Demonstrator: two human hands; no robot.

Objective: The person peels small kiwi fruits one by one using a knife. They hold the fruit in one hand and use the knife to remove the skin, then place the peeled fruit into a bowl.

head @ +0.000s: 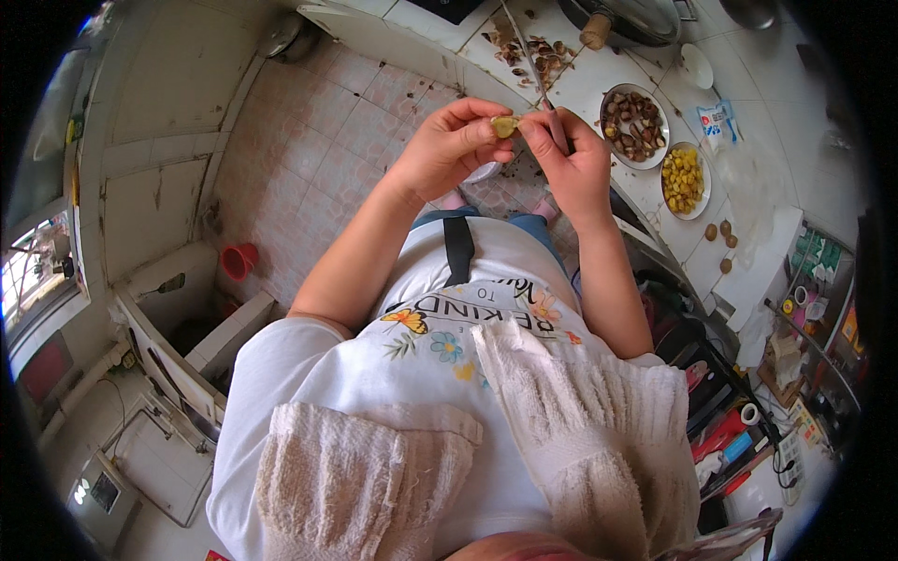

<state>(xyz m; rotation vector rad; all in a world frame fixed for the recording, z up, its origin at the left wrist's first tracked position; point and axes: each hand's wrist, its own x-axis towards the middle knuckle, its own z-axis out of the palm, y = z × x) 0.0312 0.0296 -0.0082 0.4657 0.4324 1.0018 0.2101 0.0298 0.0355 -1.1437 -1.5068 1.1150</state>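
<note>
Between the fingertips of my left hand (pixel 459 144) is a pale yellow peeled chestnut (pixel 504 126). My right hand (pixel 572 158) grips a knife (pixel 531 59) by its handle, with the long thin blade pointing away from me over the counter. The right thumb and fingertip meet the chestnut's right edge. Brown shell pieces (pixel 551 59) lie scattered on the tiled counter beyond the blade. Right of my right hand, one plate (pixel 664 144) holds brown chestnuts (pixel 631 116), and another plate (pixel 706 193) beside it holds yellow peeled kernels (pixel 682 179).
A lidded pan (pixel 635 24) with a wooden handle stands at the counter's back. Several loose round brown items (pixel 711 232) and a plastic packet (pixel 717 123) lie near the plates. Below my hands is a pink tiled floor (pixel 309 154), with a red bucket (pixel 239 261) at left.
</note>
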